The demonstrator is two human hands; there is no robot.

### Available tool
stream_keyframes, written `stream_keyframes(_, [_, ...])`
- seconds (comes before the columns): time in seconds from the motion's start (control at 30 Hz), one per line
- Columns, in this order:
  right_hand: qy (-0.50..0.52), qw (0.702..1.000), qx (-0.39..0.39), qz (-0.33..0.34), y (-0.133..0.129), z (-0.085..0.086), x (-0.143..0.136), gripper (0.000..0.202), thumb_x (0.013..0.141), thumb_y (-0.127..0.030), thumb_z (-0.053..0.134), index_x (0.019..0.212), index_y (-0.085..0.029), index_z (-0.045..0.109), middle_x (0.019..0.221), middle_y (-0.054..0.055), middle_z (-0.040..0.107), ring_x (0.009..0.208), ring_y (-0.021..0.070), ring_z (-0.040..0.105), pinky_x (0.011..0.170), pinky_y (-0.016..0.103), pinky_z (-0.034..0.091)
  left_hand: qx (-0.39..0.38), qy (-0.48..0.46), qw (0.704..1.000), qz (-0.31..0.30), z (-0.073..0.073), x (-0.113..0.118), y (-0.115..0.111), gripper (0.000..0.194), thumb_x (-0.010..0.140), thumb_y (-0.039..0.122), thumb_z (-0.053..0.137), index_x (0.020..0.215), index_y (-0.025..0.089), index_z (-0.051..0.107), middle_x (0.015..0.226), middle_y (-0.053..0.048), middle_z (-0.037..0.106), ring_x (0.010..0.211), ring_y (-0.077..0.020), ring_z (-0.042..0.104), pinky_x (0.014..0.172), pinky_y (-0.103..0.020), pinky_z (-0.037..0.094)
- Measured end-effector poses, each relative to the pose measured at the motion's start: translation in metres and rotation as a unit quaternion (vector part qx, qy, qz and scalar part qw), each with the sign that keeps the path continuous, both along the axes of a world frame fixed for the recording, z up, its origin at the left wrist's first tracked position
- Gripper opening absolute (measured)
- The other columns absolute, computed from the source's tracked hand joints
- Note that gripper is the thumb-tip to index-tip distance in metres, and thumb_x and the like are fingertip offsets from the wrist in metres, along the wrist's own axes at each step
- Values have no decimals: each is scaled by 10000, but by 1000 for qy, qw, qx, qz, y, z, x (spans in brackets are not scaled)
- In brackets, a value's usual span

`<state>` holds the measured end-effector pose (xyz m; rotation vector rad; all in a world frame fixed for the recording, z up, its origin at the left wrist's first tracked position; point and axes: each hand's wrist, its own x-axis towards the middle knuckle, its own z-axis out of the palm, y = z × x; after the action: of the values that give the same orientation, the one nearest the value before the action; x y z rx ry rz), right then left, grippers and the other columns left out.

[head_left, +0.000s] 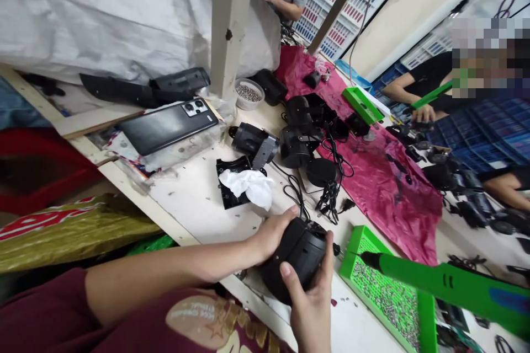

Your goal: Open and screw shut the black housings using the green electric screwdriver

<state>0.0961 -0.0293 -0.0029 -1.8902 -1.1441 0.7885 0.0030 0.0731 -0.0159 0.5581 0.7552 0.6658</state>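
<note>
A black rounded plastic housing (304, 251) with a cord at its far end is held between both hands at the table's front edge. My left hand (271, 234) is closed around its left side. My right hand (312, 298) grips the near right side, its thumb across the top and fingers along the right. Just right of the housing is a green tray (426, 322) of small screws, with a green electric screwdriver (439, 278) above it, bit toward the housing. Beyond my left hand lies a black plastic part (232, 196) with a crumpled white cloth (250, 186) on it.
More black housings (254, 140) and cords (329, 198) stand farther back, near a pink plastic sheet (385, 187). A phone (169, 124) and a bowl of small metal parts (249, 94) are at left, beside a white post (229, 27). Other people work across the table.
</note>
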Motion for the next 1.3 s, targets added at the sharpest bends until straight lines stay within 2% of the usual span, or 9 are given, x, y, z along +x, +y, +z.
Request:
stream_keyframes(0.2, [8, 1000, 17, -9, 2, 7, -9, 921, 829, -468, 617, 1517, -291, 31, 1579, 112, 200, 1431, 323, 261, 1108, 601, 267, 30, 18, 999, 5, 0, 0, -3, 554, 817, 671, 453, 648, 168, 614, 607, -14, 643, 743, -223, 594, 751, -309, 429])
stream_keyframes(0.43, [35, 999, 13, -12, 1, 5, -3, 943, 803, -504, 635, 1519, -293, 57, 1556, 120, 267, 1408, 339, 310, 1073, 601, 331, 72, 26, 997, 13, 0, -1, -2, 557, 827, 653, 473, 708, 148, 675, 671, -39, 686, 839, -263, 620, 820, -331, 442])
stream_keyframes(0.57, [-4, 999, 37, -39, 6, -7, 3, 865, 857, -514, 557, 1520, -278, 53, 1582, 111, 197, 1434, 315, 255, 1116, 594, 262, 108, 24, 993, 29, 2, -5, -5, 529, 850, 637, 463, 992, 186, 700, 947, -62, 730, 1082, -284, 588, 968, -347, 399])
stream_keyframes(0.7, [-41, 998, 25, -31, 8, -2, 12, 602, 961, -475, 346, 1505, -259, 209, 1564, 90, 270, 1449, 279, 222, 1144, 587, 207, 170, 18, 985, -7, 3, -10, -8, 675, 721, 468, 742, 1316, 235, 522, 1227, -81, 643, 1220, -304, 524, 1043, -375, 352])
stream_keyframes(0.8, [-56, 986, 139, -75, 10, 21, 33, 484, 951, -398, 432, 1414, -261, 399, 1501, 95, 381, 1405, 279, 321, 1122, 586, 263, 181, 28, 982, -46, 4, -11, -7, 738, 612, 294, 842, 1276, 235, 524, 1187, -71, 655, 1149, -301, 568, 1010, -395, 390])
stream_keyframes(0.9, [-123, 912, 324, -220, 19, 52, 65, 654, 878, -361, 575, 1457, -283, 281, 1518, 117, 294, 1383, 300, 342, 1081, 598, 317, 91, 19, 994, -60, 7, -11, -3, 538, 597, 251, 823, 1095, 228, 622, 1002, -40, 705, 995, -276, 623, 915, -392, 453])
stream_keyframes(1.07, [-51, 951, 289, -91, 39, 85, 90, 679, 813, -449, 638, 1408, -227, 397, 1156, 131, 624, 1000, 276, 637, 911, 528, 475, -4, 12, 998, -60, 6, -12, 1, 512, 559, 265, 797, 1043, 197, 645, 860, -38, 708, 813, -238, 639, 769, -358, 495])
stream_keyframes(1.2, [47, 942, 316, -103, 46, 81, 78, 452, 808, -415, 654, 1207, -214, 586, 877, 66, 681, 801, 227, 657, 742, 415, 529, -9, 25, 998, -64, 2, -13, 3, 507, 554, 304, 784, 1023, 183, 636, 823, -44, 703, 745, -228, 641, 690, -343, 511])
stream_keyframes(1.3, [175, 922, 339, -73, 44, 73, 77, 387, 766, -493, 666, 1050, -234, 629, 740, -5, 631, 711, 207, 664, 770, 423, 531, -3, 33, 997, -71, 0, -14, 2, 520, 501, 314, 808, 969, 166, 636, 795, -60, 705, 716, -244, 646, 648, -346, 522])
